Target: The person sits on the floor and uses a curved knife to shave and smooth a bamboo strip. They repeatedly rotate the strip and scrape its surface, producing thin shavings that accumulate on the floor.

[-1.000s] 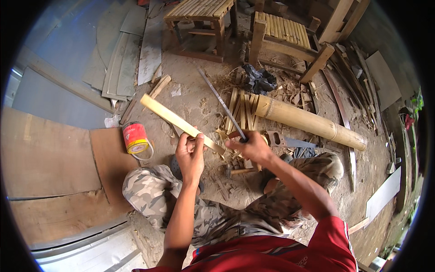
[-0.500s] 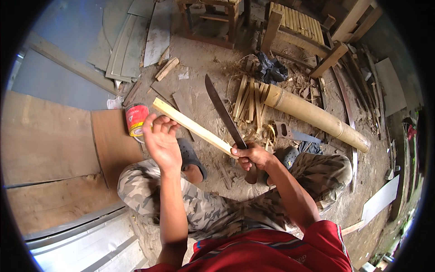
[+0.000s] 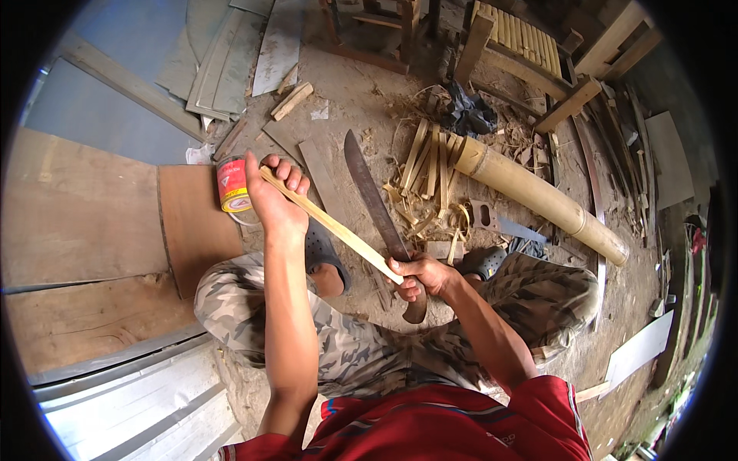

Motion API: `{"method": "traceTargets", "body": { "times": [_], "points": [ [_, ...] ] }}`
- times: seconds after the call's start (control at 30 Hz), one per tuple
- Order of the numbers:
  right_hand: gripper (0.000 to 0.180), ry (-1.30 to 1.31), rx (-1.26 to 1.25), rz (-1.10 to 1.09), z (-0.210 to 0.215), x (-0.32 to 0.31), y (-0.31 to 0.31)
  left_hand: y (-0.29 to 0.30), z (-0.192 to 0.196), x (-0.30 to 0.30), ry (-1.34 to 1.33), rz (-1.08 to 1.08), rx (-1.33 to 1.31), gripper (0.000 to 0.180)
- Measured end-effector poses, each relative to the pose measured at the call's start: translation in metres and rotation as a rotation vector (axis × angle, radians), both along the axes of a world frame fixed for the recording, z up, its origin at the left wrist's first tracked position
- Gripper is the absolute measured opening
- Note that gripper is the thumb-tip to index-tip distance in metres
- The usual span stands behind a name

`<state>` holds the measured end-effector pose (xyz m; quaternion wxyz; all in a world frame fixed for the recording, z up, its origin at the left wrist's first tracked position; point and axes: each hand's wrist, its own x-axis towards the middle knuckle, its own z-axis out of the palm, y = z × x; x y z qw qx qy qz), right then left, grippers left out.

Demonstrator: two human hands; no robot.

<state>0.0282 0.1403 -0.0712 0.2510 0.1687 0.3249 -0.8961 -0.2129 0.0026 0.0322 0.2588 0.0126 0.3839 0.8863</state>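
Observation:
A pale bamboo strip (image 3: 338, 228) slants between my two hands, its far end up at the left. My left hand (image 3: 278, 196) is closed round that far end, fingers curled over it. In my right hand (image 3: 423, 275) is the handle of a machete (image 3: 375, 192), and the near end of the strip is pinched there too, under the thumb. The machete's dark blade points away from me, to the right of the strip and apart from it along most of its length. Part of the handle is hidden by my fingers.
A thick bamboo pole (image 3: 538, 196) lies at the right beside several split strips (image 3: 430, 165). A handsaw (image 3: 507, 225) rests nearer me. At the left stands a red and yellow can (image 3: 232, 184). Behind are a slatted bamboo seat (image 3: 523, 42) and a black plastic bag (image 3: 467, 111).
My left hand was open beside the strip's far end; now its fingers have closed round it. The strip has turned slightly, and my right hand still holds the machete.

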Motion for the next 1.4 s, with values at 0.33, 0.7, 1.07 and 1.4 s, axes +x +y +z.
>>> {"method": "traceTargets", "body": {
  "times": [0.33, 0.7, 1.07, 1.4],
  "points": [
    [0.043, -0.351, 0.915, -0.239, -0.034, 0.007, 0.021, 0.045, -0.058, 0.033, 0.170, 0.307, -0.132, 0.035],
    [0.025, -0.372, 0.790, -0.534, -0.060, 0.005, -0.003, 0.034, -0.212, 0.057, 0.477, 0.019, -0.823, 0.051],
    [0.044, -0.375, 1.153, -0.288, -0.115, 0.017, -0.030, 0.009, -0.170, 0.035, 0.231, -0.285, -1.297, 0.072],
    [0.040, -0.093, 1.226, -0.327, -0.126, 0.007, -0.037, 0.018, -0.195, 0.028, 0.510, -0.364, -1.479, 0.059]
  ]
}}
